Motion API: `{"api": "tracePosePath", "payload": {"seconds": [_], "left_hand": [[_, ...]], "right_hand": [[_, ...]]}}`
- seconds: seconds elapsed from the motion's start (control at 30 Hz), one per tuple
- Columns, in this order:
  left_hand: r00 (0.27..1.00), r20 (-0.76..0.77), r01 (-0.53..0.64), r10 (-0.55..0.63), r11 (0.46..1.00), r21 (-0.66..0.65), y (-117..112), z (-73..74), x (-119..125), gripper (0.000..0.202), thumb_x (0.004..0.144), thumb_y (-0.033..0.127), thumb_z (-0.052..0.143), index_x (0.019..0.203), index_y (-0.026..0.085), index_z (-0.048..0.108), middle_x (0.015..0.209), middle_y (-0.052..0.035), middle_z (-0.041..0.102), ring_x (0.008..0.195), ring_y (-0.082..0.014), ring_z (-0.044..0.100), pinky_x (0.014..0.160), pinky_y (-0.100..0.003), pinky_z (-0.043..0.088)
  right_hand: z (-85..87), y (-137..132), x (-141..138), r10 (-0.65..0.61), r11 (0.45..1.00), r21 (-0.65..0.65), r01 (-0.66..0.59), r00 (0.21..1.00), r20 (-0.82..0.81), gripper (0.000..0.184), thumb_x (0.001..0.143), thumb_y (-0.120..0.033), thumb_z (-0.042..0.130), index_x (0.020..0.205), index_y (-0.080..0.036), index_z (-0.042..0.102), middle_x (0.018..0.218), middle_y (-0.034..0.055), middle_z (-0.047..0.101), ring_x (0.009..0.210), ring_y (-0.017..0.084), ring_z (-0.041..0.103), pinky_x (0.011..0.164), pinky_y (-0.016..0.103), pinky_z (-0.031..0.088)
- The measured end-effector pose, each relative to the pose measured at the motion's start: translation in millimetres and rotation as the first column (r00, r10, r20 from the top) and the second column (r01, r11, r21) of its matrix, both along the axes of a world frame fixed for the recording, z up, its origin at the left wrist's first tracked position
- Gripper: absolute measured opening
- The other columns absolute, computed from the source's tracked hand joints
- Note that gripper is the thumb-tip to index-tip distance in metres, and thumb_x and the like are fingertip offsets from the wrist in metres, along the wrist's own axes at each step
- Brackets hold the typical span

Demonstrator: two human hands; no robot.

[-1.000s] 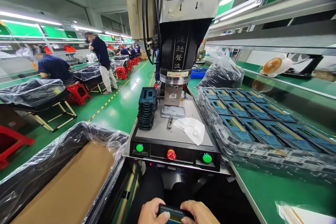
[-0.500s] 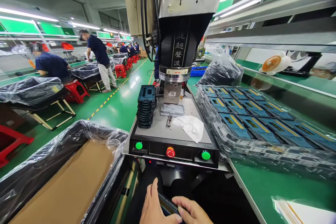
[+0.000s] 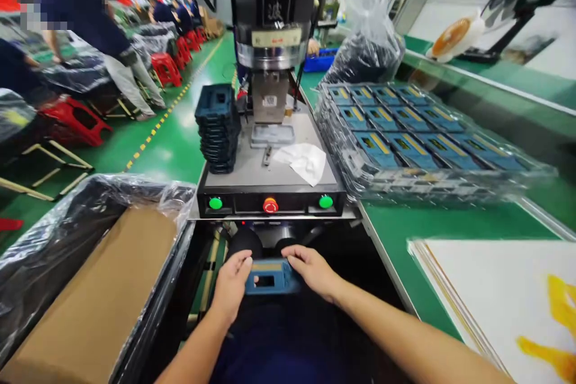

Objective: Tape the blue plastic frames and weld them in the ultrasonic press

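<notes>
Over my lap I hold a blue plastic housing [image 3: 279, 282] with a rectangular window and a tan strip along its far edge. My left hand [image 3: 231, 282] grips its left end, thumb on top. At the far right corner, my right hand [image 3: 310, 267] pinches it between thumb and fingers. Beyond my hands stands the ultrasonic welding press [image 3: 270, 48], its metal horn above a grey fixture [image 3: 272, 135]. A tall stack of dark blue housings [image 3: 216, 129] sits on the press's base, left of the horn.
Clear trays of blue housings [image 3: 396, 132] lie on the right bench. A white cloth [image 3: 303, 162] rests on the base, behind green buttons and a red stop button [image 3: 270, 205]. A plastic-lined bin with cardboard [image 3: 99, 288] stands left. White sheets [image 3: 495, 306] lie near right. Co-workers are at left.
My view has tipped down. The housing, earlier tilted and partly hidden between my hands, now faces up, farther from my body, with my hands at its two ends.
</notes>
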State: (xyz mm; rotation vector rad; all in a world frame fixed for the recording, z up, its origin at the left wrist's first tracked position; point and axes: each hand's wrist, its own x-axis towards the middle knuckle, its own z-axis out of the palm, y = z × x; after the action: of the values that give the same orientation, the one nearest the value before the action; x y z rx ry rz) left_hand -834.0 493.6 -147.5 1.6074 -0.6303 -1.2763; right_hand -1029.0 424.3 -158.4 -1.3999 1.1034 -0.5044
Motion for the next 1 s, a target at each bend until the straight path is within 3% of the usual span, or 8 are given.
{"api": "tracePosePath", "payload": {"seconds": [0.13, 0.27, 0.6, 0.8, 0.9, 1.0], "left_hand": [[0.983, -0.177, -0.042, 0.054, 0.997, 0.072, 3, 11.9, 2, 0.057, 0.067, 0.05, 0.073, 0.11, 0.015, 0.059, 0.081, -0.0015, 0.065, 0.066, -0.0138, 0.061, 0.064, -0.027, 0.05], [0.972, -0.218, -0.074, 0.086, 0.995, 0.064, 4, 18.4, 2, 0.058, 0.066, 0.049, 0.074, 0.109, 0.014, 0.06, 0.081, -0.0031, 0.067, 0.068, -0.0141, 0.062, 0.063, -0.026, 0.05], [0.967, -0.233, -0.091, 0.102, 0.994, 0.057, 2, 14.6, 5, 0.058, 0.067, 0.05, 0.073, 0.111, 0.013, 0.06, 0.085, -0.0046, 0.068, 0.076, -0.0173, 0.063, 0.068, -0.029, 0.05], [0.965, -0.232, -0.111, 0.121, 0.992, 0.056, 2, 15.8, 6, 0.056, 0.068, 0.048, 0.072, 0.11, 0.014, 0.06, 0.086, -0.0044, 0.067, 0.078, -0.018, 0.063, 0.072, -0.031, 0.051], [0.963, -0.234, -0.134, 0.135, 0.991, 0.022, 2, 17.2, 6, 0.055, 0.066, 0.047, 0.074, 0.109, 0.013, 0.062, 0.09, -0.0046, 0.067, 0.085, -0.0194, 0.063, 0.076, -0.032, 0.052], [0.957, -0.226, -0.177, 0.181, 0.983, 0.041, 5, 14.6, 10, 0.055, 0.064, 0.046, 0.076, 0.106, 0.013, 0.064, 0.091, -0.0037, 0.067, 0.085, -0.0195, 0.064, 0.074, -0.03, 0.054]], "right_hand": [[0.7, -1, -1, -0.062, 0.994, 0.09, 0.058, 0.998, 0.034, 0.027, 0.08, -0.03, 0.049, 0.098, -0.017, 0.065, 0.092, 0.0041, 0.067, 0.081, 0.017, 0.058, 0.078, 0.032, 0.045], [5.4, 1, -1, -0.071, 0.992, 0.101, 0.069, 0.997, 0.02, 0.026, 0.081, -0.026, 0.049, 0.098, -0.017, 0.066, 0.091, 0.0031, 0.067, 0.08, 0.016, 0.058, 0.077, 0.03, 0.045], [5.7, 0, -3, -0.017, 1.0, 0.024, 0.017, 1.0, -0.008, 0.029, 0.083, -0.024, 0.048, 0.104, -0.017, 0.066, 0.098, 0.0044, 0.068, 0.086, 0.018, 0.061, 0.082, 0.035, 0.048], [6.3, 0, -5, 0.03, 0.995, -0.098, -0.035, 0.998, -0.056, 0.029, 0.081, -0.026, 0.053, 0.106, -0.016, 0.066, 0.104, 0.0068, 0.067, 0.092, 0.02, 0.062, 0.088, 0.039, 0.048], [10.3, 2, -9, 0.106, 0.943, -0.309, -0.12, 0.992, -0.062, 0.04, 0.078, -0.03, 0.061, 0.115, -0.016, 0.061, 0.115, 0.0097, 0.061, 0.102, 0.022, 0.059, 0.093, 0.039, 0.047], [15.4, 6, -14, 0.283, 0.798, -0.512, -0.318, 0.948, -0.147, 0.074, 0.068, -0.04, 0.073, 0.133, -0.015, 0.046, 0.135, 0.0155, 0.044, 0.122, 0.026, 0.047, 0.102, 0.039, 0.041]]}}
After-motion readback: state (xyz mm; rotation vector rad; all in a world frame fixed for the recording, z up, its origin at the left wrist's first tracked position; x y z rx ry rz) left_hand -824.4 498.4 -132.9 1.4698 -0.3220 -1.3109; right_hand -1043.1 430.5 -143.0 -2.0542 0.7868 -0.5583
